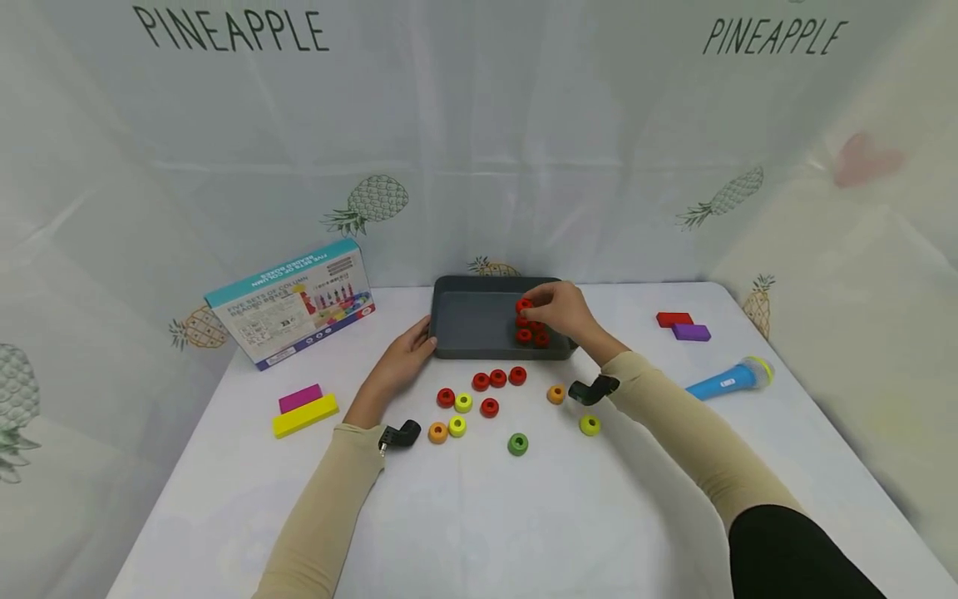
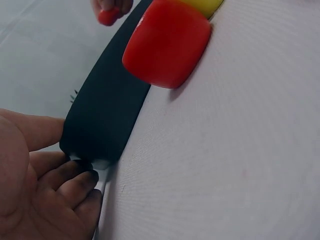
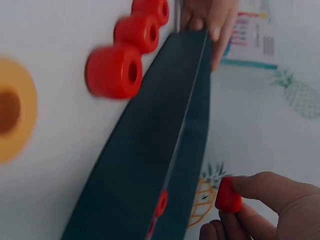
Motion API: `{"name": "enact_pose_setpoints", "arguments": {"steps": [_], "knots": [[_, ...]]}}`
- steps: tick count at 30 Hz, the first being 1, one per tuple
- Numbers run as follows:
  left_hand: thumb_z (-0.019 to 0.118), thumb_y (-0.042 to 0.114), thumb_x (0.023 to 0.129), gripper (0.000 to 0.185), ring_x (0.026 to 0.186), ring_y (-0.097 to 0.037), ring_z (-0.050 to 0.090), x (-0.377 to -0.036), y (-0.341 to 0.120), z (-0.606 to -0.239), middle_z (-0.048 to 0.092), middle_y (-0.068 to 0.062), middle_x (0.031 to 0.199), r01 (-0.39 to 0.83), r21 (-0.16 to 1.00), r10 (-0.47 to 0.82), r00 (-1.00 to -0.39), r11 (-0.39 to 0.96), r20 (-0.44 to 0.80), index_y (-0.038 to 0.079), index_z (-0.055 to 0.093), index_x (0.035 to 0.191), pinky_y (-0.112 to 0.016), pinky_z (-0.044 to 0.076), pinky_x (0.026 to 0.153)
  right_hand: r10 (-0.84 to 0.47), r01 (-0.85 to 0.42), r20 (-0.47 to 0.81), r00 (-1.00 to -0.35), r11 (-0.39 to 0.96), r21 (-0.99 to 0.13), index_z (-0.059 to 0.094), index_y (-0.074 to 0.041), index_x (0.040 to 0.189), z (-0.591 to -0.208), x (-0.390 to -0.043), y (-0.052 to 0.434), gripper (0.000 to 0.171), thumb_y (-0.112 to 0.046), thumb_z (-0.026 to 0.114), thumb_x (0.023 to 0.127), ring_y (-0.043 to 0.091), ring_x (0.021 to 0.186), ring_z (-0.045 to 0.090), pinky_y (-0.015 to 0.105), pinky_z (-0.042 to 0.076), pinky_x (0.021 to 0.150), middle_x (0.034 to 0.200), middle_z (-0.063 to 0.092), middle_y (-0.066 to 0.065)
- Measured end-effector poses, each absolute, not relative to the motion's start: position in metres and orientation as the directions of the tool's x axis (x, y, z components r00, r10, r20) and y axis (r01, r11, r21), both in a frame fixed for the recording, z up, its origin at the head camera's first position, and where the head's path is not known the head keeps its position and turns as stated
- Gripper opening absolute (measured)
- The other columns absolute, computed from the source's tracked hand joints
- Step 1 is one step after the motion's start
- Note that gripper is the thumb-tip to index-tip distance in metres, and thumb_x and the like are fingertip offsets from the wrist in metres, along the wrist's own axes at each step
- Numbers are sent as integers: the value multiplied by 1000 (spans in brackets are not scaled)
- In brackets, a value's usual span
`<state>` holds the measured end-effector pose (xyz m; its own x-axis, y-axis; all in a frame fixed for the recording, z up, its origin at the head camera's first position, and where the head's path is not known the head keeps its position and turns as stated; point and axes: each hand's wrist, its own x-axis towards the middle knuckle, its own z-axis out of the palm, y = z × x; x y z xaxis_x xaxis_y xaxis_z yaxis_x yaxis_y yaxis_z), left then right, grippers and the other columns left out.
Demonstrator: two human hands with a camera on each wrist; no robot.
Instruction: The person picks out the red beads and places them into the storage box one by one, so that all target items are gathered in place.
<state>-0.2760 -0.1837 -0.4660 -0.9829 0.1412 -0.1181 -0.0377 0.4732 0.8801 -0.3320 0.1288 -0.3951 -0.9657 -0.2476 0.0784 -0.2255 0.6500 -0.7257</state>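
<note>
A dark grey tray (image 1: 475,324) lies at the back of the white table. My left hand (image 1: 404,353) holds its left end, thumb at the rim and fingers curled at the outer side in the left wrist view. Over the tray's right part, my right hand (image 1: 563,311) pinches a red bead (image 3: 228,195) between thumb and fingers. Several red beads (image 1: 541,339) sit in the tray below that hand, some partly hidden. In front of the tray lie more red beads (image 1: 490,408), yellow beads (image 1: 463,403), orange beads (image 1: 556,394) and one green bead (image 1: 518,443).
A printed cardboard box (image 1: 299,304) leans at the back left. Nearer are a magenta block (image 1: 300,398) and a yellow block (image 1: 305,415). To the right lie a red block (image 1: 674,319), a purple block (image 1: 691,333) and a blue microphone (image 1: 726,382). A pineapple-print sheet hangs behind.
</note>
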Motion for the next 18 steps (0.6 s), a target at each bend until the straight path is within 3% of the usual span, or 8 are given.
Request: {"name": "enact_pose_setpoints", "arguments": {"steps": [8, 18], "knots": [[47, 36, 108, 61, 153, -26, 32, -276, -183, -469, 25, -4, 169, -28, 878, 155, -981, 478, -115, 26, 22, 163, -46, 27, 126, -166, -134, 31, -986, 658, -741, 75, -7, 118, -406, -356, 125, 32, -21, 76, 90, 28, 101, 67, 39, 60, 85, 118, 72, 14], [48, 35, 108, 61, 152, -25, 35, -278, -183, -468, 30, -3, 167, -4, 871, 143, -986, 492, -85, 24, 24, 163, -45, 27, 126, -102, -72, 1, -995, 694, -716, 73, -2, 118, -414, -375, 119, 33, -21, 75, 91, 34, 110, 65, 46, 57, 95, 123, 70, 18]]}}
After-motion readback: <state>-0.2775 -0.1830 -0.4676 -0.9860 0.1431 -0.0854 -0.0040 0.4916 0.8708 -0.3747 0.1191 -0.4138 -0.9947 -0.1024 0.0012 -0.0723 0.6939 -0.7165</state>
